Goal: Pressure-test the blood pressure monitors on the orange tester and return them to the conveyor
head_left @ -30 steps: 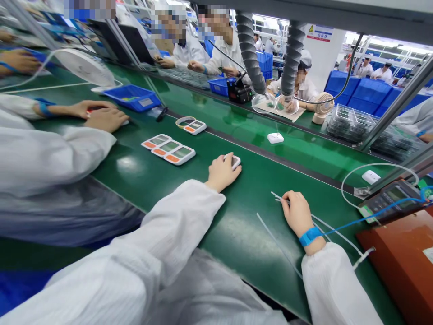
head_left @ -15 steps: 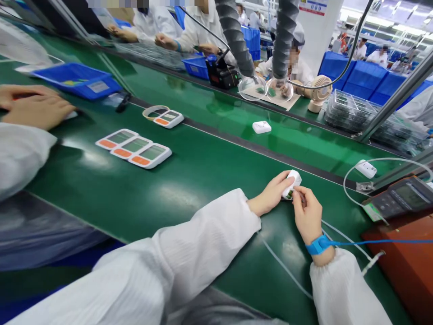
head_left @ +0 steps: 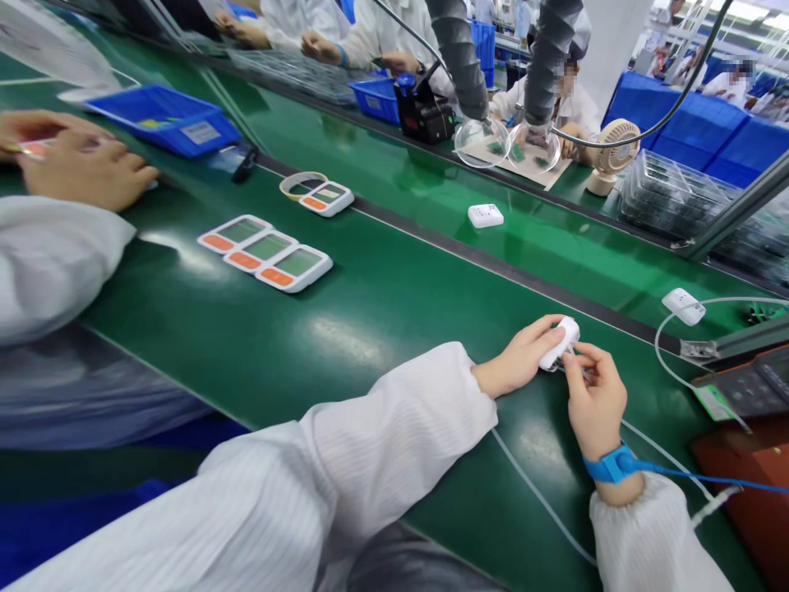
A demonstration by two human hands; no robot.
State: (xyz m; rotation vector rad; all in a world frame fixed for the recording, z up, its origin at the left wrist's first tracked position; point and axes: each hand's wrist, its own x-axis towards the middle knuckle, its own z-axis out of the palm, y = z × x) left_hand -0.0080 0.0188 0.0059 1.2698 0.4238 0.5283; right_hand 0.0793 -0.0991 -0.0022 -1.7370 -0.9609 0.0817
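Loose cable (head_left: 523,474): thin, white, lying on the green tabletop (head_left: 400,316) between the person's sleeves.
Wrist strap (head_left: 616,465): blue, round the right wrist, a blue cord running off to the right.
Right hand (head_left: 597,403): thumb and fingers pinching the white cable (head_left: 669,458) beside the device; the exact grip is partly hidden from me.
Left hand (head_left: 521,362): fingers curled over the device from its left side, gripping it.
Device (head_left: 562,339): white, between the two hands, tilted, its lower end by the right fingertips; whether it touches the tabletop, I can't tell.
Red box (head_left: 733,448): at the right edge, partly out of sight.
Meter (head_left: 749,382): dark, just beyond the red box.
Three units (head_left: 265,251): white with grey screens and orange panels, side by side in a row, left of the hands.
Co-worker's hands (head_left: 92,164): far left, one over the other, round something orange-marked.
Fourth unit (head_left: 329,197): same kind, by the dark strip, a pale ring (head_left: 284,191) just beside it.
Blue tray (head_left: 169,140): behind the co-worker's hands, yellow-green bits inside.
White pieces (head_left: 486,215): two, well apart on the brighter green lane past the strip.
Fan (head_left: 616,152): small, beige, across the lane.
Ducts (head_left: 459,57): two, grey and ribbed, ending in clear hoods; white-coated people sit beyond.
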